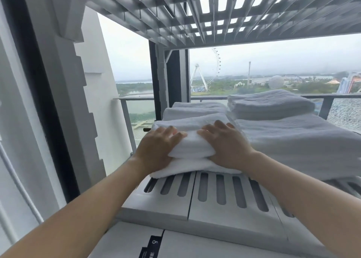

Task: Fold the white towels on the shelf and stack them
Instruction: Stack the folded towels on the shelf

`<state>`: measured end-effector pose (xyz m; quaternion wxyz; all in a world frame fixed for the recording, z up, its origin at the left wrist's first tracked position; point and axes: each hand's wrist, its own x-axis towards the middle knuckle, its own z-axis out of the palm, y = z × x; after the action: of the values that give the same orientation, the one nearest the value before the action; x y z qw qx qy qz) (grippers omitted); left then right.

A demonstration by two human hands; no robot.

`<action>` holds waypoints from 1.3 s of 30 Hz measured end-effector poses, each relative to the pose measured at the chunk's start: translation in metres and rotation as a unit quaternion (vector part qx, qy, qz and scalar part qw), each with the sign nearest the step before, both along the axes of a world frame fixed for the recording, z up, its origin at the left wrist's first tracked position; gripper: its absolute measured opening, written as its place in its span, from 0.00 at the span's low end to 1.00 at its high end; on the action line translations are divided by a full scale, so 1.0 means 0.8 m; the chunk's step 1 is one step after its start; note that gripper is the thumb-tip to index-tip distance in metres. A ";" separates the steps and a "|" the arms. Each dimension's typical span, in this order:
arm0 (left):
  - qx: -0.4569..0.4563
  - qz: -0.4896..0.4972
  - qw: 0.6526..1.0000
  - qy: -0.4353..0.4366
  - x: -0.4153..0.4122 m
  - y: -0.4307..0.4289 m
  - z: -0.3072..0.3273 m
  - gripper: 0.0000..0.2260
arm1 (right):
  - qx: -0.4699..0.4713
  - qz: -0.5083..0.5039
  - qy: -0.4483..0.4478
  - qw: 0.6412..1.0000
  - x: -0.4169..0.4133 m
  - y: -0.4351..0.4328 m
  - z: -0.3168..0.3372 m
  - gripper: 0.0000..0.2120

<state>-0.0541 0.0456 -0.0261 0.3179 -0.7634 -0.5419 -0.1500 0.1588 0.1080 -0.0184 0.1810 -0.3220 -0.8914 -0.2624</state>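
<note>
A folded white towel (190, 140) lies on top of another white towel (187, 166) near the front left of the slotted grey shelf (211, 195). My left hand (156, 150) grips the folded towel's left end and my right hand (224, 146) grips its right end, fingers over the top. Behind it lie more folded towels (193, 110). To the right sits a larger towel (297, 140) with a folded towel (269, 103) on top of it.
A second slotted shelf (214, 13) hangs close overhead. A grey upright post (170, 81) stands behind the towels at the back left. A white wall and dark window frame (39, 81) close off the left. A balcony railing (136, 109) runs behind.
</note>
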 end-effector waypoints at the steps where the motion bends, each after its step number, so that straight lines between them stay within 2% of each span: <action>1: -0.012 0.000 1.000 0.000 0.000 -0.001 0.001 0.26 | -0.009 0.007 0.000 1.000 0.002 0.000 0.002 0.31; 3: -0.014 -0.013 1.000 0.000 0.000 -0.006 -0.003 0.27 | -0.021 0.017 -0.007 1.000 0.008 -0.001 0.002 0.36; 7: -0.011 -0.020 0.999 0.031 -0.003 -0.017 -0.013 0.38 | -0.038 0.021 -0.044 0.998 0.014 -0.005 0.004 0.44; 14: -0.056 0.068 0.994 0.066 0.005 -0.008 0.003 0.40 | -0.034 -0.003 0.004 0.999 0.007 -0.014 0.003 0.38; 19: 0.000 0.063 0.994 0.088 0.002 0.007 0.032 0.30 | -0.032 -0.027 0.018 0.999 -0.005 -0.017 -0.004 0.38; 22: 0.070 0.037 0.991 0.110 -0.004 0.017 0.046 0.28 | -0.018 -0.025 0.067 0.997 -0.003 -0.014 0.009 0.35; 24: 0.109 0.018 0.989 0.098 -0.010 0.021 0.040 0.27 | -0.008 -0.015 0.067 0.998 -0.001 -0.012 0.014 0.34; 30: 0.052 0.008 0.997 0.063 -0.027 0.021 -0.002 0.30 | -0.004 -0.041 -0.002 0.999 -0.016 -0.023 -0.001 0.32; 37: 0.007 0.035 0.997 0.062 -0.029 0.018 0.006 0.28 | -0.009 -0.080 0.011 0.997 -0.079 -0.027 0.003 0.35; 39: -0.001 0.047 0.998 0.051 -0.032 0.017 0.006 0.29 | -0.006 -0.076 0.015 0.997 -0.085 -0.024 0.001 0.32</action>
<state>-0.0796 0.0589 -0.0216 0.3512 -0.7438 -0.5607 -0.0951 0.0906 0.0889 -0.0177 0.1723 -0.3942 -0.8628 -0.2655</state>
